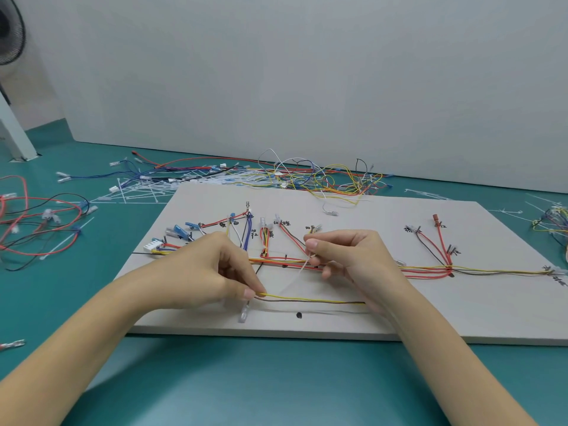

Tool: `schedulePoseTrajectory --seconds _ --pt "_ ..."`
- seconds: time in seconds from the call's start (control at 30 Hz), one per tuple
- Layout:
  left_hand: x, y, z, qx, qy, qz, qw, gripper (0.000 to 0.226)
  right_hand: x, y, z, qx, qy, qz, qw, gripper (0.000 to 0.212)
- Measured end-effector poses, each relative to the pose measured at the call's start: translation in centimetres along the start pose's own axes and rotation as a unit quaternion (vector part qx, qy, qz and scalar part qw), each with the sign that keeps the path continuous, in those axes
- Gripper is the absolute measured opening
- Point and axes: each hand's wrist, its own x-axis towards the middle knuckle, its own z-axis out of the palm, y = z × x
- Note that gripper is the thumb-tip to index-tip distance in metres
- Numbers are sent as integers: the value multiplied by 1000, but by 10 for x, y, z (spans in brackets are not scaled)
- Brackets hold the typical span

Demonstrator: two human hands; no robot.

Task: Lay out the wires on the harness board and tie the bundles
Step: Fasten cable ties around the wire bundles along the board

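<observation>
Loose wires (pixel 322 176) behind harness board (pixel 368 318) (more left (pixel 40 222)).

Both forearms bare (no sleeves, gloves or rings visible).

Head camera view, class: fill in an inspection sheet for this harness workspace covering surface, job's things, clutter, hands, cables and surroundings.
Surface: teal tabletop under a pale rectangular harness board with handwritten labels.
Job's things: red, yellow and brown wire bundle laid along the board; translucent white cable tie at the bundle.
Clutter: loose white cable ties and spare coloured wires behind the board.
Hands: left hand pinches a yellow and brown wire pair; right hand pinches the cable tie.
Cables: red and black leads on the left of the tabletop.
Surroundings: plain grey wall; black fan.
</observation>
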Motion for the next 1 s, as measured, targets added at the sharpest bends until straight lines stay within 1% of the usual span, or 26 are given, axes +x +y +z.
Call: schedulePoseTrajectory --seconds 0.27,0.47,0.57,0.67,0.73,0.87,0.93,1.0 --pt "-1 0 1 -6 0 23 1000 26 0 3 0 -18 -55 19 998 14" --pt "2 0 10 24 -8 42 999 42 -1 4 0 -50 -71 22 996 15" --pt "3 0 15 67 -2 48 997 52 -2 4 1 -62 -75 20 995 15" --pt "1 2 20 140 1 44 989 52 -2 4 1 -69 -75 21 995 16" --pt "-2 5 24 211 18 52 976 51 -2 4 2 -71 -73 22 995 16" --pt "-13 13 35 326 69 79 940 33 -2 4 3 -67 -73 23 995 17" --pt "-18 19 44 373 86 112 917 28 -2 4 3 -67 -75 24 995 17" --pt "-19 27 52 416 97 147 892 40 -2 5 4 -67 -77 25 994 18"
